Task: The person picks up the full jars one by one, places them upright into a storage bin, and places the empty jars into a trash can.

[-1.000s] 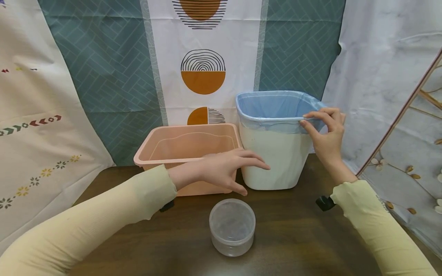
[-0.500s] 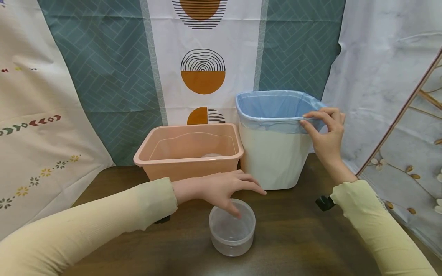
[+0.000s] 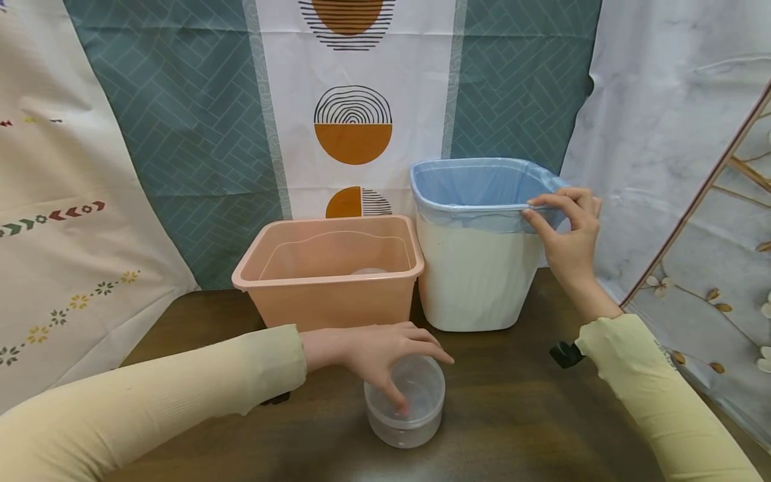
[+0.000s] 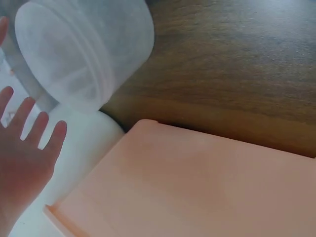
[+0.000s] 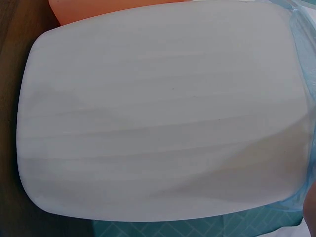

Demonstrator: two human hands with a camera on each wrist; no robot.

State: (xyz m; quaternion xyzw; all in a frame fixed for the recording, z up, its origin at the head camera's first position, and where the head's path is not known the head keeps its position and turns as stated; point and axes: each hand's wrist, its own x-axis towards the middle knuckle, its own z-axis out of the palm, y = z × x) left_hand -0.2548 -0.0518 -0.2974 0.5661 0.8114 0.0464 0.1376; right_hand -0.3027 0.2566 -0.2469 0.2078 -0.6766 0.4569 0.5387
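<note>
A round, clear lidded container (image 3: 423, 391) stands on the dark wooden table. My left hand (image 3: 372, 351) hovers just above it, fingers spread and thumb over the lid. The left wrist view shows a gap between the fingers (image 4: 36, 129) and the container (image 4: 59, 59). At the back right stands a white trash bin (image 3: 476, 278), its blue bag liner (image 3: 470, 217) folded over the rim. My right hand (image 3: 571, 237) pinches the bin's near right rim through the liner. Only a sliver of that hand shows in the right wrist view, at the lower right edge.
A pink plastic basin (image 3: 331, 301) stands behind the left hand, beside the bin. Part of a pale round item (image 3: 369, 271) shows inside it. Patterned cloth (image 3: 205, 134) hangs behind the table, with more cloth at both sides.
My left hand has come down and toward me, from in front of the basin to above the clear container. The right hand has stayed on the bin's rim.
</note>
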